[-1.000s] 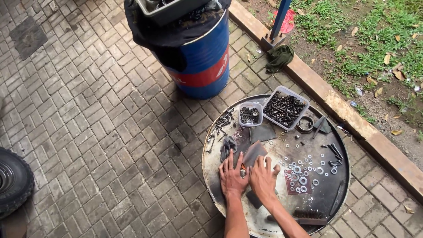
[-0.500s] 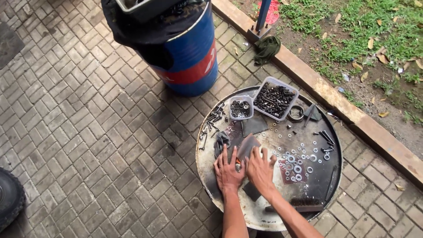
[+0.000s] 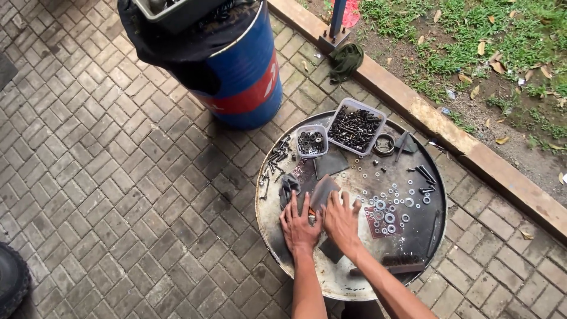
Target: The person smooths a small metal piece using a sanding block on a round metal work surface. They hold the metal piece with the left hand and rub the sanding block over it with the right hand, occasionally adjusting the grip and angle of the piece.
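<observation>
My left hand and my right hand lie side by side, fingers spread, pressed flat on a round metal drum top. Between and under the fingers is a grey sheet of sandpaper and a small orange object I cannot make out. Neither hand grips anything that I can see. Loose washers lie just right of my right hand. A dark rag lies just beyond my left hand.
At the far rim stand a clear tub of bolts and a smaller tub. A wire brush lies near my right forearm. A blue-and-red barrel stands beyond on brick paving; a concrete curb and grass at right.
The view has shifted so the drum top sits lower and more central. Both hands stay flat on the sandpaper, moved only slightly.
</observation>
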